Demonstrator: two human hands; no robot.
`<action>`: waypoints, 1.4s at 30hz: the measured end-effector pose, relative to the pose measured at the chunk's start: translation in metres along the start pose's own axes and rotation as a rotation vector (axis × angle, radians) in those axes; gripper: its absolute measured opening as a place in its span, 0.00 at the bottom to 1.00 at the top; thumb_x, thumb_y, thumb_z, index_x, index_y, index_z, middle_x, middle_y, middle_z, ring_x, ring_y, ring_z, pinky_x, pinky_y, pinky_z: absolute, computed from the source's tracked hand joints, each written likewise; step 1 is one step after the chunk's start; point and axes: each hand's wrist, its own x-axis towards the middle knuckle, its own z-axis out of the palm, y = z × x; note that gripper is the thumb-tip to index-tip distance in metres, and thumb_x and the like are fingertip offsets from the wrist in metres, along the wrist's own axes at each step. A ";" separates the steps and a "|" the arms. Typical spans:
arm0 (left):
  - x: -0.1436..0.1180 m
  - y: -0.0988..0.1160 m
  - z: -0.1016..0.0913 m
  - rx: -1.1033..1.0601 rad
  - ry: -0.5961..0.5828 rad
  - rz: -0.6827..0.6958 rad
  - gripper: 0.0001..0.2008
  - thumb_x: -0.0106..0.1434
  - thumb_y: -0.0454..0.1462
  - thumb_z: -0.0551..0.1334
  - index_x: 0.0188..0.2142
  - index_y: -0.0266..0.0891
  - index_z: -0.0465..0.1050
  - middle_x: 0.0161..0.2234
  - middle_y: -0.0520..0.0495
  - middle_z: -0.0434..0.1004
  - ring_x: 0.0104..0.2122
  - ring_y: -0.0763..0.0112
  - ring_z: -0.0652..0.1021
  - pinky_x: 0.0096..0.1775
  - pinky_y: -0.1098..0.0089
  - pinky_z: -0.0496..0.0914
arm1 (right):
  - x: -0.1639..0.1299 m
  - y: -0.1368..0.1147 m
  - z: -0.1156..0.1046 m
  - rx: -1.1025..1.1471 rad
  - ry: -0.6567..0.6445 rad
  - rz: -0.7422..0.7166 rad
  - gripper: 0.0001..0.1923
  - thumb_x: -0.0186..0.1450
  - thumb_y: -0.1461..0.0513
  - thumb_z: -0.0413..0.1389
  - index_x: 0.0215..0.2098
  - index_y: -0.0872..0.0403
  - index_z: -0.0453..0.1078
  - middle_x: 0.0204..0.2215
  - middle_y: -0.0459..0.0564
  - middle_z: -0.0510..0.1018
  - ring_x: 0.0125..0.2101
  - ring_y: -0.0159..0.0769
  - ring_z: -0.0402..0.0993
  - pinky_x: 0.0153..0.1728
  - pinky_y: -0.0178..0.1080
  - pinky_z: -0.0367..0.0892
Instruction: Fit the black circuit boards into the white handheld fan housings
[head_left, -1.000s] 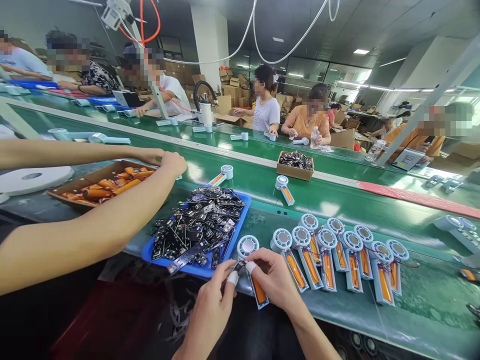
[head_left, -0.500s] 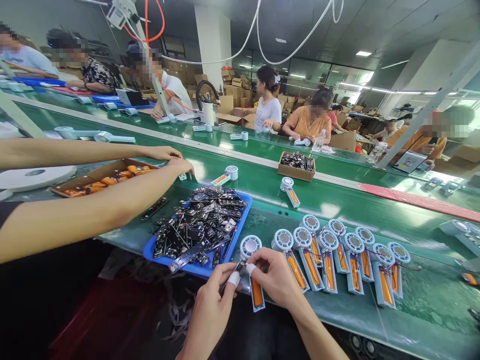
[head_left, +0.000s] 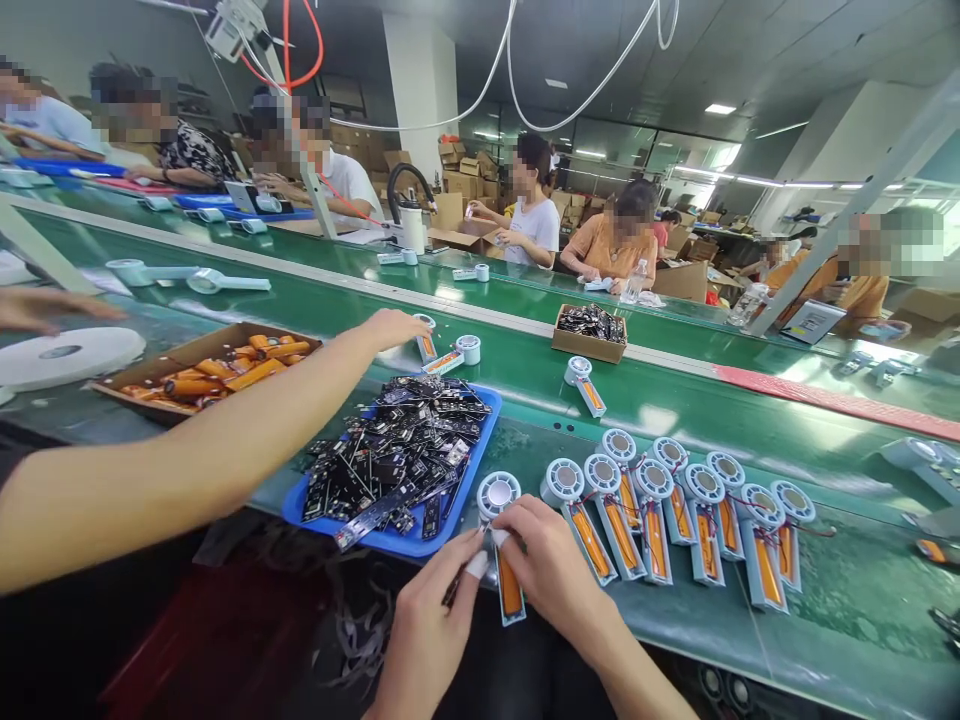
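A light-blue handheld fan housing (head_left: 499, 493) with an orange battery (head_left: 511, 590) in its handle lies at the table's front edge, partly covered by my hands. My left hand (head_left: 435, 600), thumb tip wrapped in white, pinches a small dark circuit board (head_left: 451, 590) just left of the handle. Most of that board is hidden by my fingers. Over the top of the handle, my right hand (head_left: 547, 555) is closed, a white-wrapped fingertip meeting the left one. What it pinches is too small to make out.
Left of my hands, a blue tray (head_left: 420, 545) is heaped with circuit boards. Several fan housings (head_left: 652, 480) with batteries stand right. A co-worker's arm (head_left: 225, 440) reaches across from the left, past a carton of orange batteries (head_left: 225, 375). Another board carton (head_left: 591, 345) sits beyond.
My hands have drawn closer together, and the board between them is now mostly covered. The co-worker's near hand moved right, beside another fan housing; their other hand drew back left.
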 end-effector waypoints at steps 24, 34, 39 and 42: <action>0.011 0.000 0.008 -0.366 -0.171 -0.484 0.23 0.58 0.49 0.64 0.49 0.38 0.76 0.39 0.42 0.84 0.32 0.60 0.81 0.38 0.61 0.76 | 0.001 0.012 -0.016 0.911 -0.119 0.488 0.08 0.59 0.60 0.57 0.35 0.56 0.72 0.22 0.42 0.72 0.22 0.30 0.67 0.26 0.33 0.64; 0.024 0.016 0.010 -0.859 -0.475 -0.710 0.22 0.50 0.49 0.75 0.40 0.38 0.80 0.36 0.44 0.85 0.39 0.56 0.83 0.43 0.62 0.75 | -0.008 0.004 -0.021 1.147 -0.110 0.311 0.09 0.60 0.60 0.63 0.35 0.55 0.70 0.27 0.42 0.72 0.24 0.26 0.65 0.26 0.30 0.63; 0.018 0.020 0.022 -1.052 -0.267 -0.771 0.31 0.51 0.49 0.76 0.50 0.41 0.72 0.42 0.44 0.84 0.43 0.55 0.83 0.46 0.60 0.75 | -0.013 0.015 -0.025 1.067 0.046 0.376 0.13 0.60 0.60 0.64 0.41 0.52 0.69 0.32 0.44 0.74 0.30 0.31 0.71 0.30 0.32 0.68; 0.016 0.020 0.025 -0.975 -0.181 -0.682 0.31 0.54 0.51 0.73 0.52 0.42 0.67 0.48 0.42 0.82 0.46 0.55 0.82 0.49 0.59 0.74 | -0.017 0.017 -0.027 0.889 0.078 0.352 0.19 0.59 0.63 0.61 0.49 0.51 0.68 0.34 0.44 0.73 0.36 0.32 0.73 0.40 0.35 0.69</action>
